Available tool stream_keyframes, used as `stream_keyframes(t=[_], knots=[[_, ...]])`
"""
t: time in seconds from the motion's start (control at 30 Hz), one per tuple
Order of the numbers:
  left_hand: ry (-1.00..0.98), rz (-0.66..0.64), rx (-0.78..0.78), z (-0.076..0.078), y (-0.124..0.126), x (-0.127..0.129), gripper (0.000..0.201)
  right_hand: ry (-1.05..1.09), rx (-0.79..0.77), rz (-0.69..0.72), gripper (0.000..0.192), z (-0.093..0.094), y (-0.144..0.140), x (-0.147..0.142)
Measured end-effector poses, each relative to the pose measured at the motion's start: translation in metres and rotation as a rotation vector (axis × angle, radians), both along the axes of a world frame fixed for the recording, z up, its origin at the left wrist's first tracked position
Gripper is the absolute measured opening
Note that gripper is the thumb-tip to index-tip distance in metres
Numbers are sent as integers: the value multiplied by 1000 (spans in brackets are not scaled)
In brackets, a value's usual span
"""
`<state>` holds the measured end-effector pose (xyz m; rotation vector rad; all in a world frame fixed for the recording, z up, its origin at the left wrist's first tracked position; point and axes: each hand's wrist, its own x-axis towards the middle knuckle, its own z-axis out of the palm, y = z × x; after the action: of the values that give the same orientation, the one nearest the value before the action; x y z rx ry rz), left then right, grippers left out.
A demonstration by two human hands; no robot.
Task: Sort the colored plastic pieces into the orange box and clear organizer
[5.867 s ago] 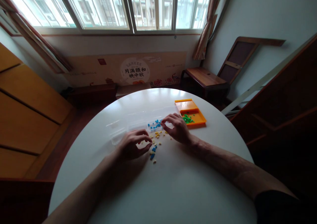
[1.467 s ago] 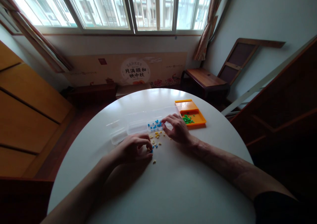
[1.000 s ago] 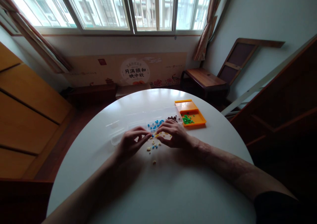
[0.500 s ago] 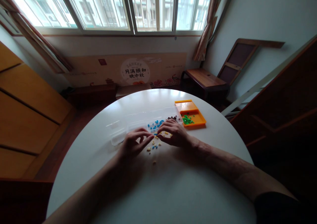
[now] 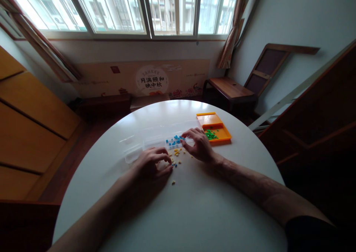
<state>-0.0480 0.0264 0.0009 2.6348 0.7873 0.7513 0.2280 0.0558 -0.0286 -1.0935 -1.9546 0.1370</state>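
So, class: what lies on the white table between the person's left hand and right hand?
In the head view, small loose yellow and blue pieces lie scattered on the round white table between the left hand and right hand.

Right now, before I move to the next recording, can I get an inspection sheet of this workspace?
Surface: round white table.
Job's things: clear plastic compartment box holding small blue pieces; loose yellow and blue pieces on the table.
Clutter: orange plastic tray with green pieces.
Grips: left hand rests on the loose pieces; right hand at the box; holds unclear.
Cables: nothing seen.
Surroundings: windows, wooden bench.
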Motion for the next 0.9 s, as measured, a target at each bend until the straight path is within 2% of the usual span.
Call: stream_keyframes(t=[0.27, 0.5, 0.6, 0.7, 0.9], knots=[[-78, -40, -47, -10, 4, 4, 6, -8, 43, 82, 4, 4, -3, 0], [-224, 45, -125, -5, 5, 8, 13, -44, 135, 331, 2, 7, -6, 0], [-297, 75, -168, 0, 3, 13, 16, -92, 153, 425, 10, 8, -6, 0], [-330, 79, -185, 0, 1, 17, 17, -122, 174, 454, 13, 7, -5, 0], [-329, 96, -245, -9, 2, 19, 18, -150, 209, 474, 6, 6, -4, 0]])
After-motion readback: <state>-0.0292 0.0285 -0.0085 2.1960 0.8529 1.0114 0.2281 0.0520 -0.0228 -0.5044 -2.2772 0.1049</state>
